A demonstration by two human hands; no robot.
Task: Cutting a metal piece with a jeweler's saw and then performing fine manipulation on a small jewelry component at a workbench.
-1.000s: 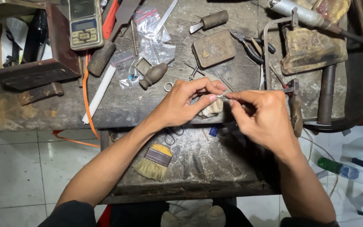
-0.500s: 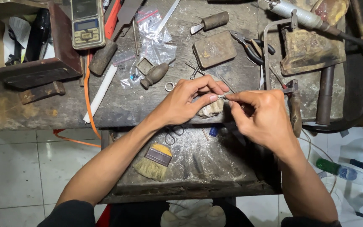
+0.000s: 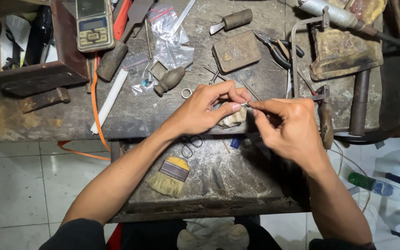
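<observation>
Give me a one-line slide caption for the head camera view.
Both hands, left and right, pinch a tiny metal piece over a worn workbench, brush below.

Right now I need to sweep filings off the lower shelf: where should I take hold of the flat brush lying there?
Grip the brush by its yellow handle end, coming from above right: that end points up toward the hands, bristles splay down-left.
</observation>
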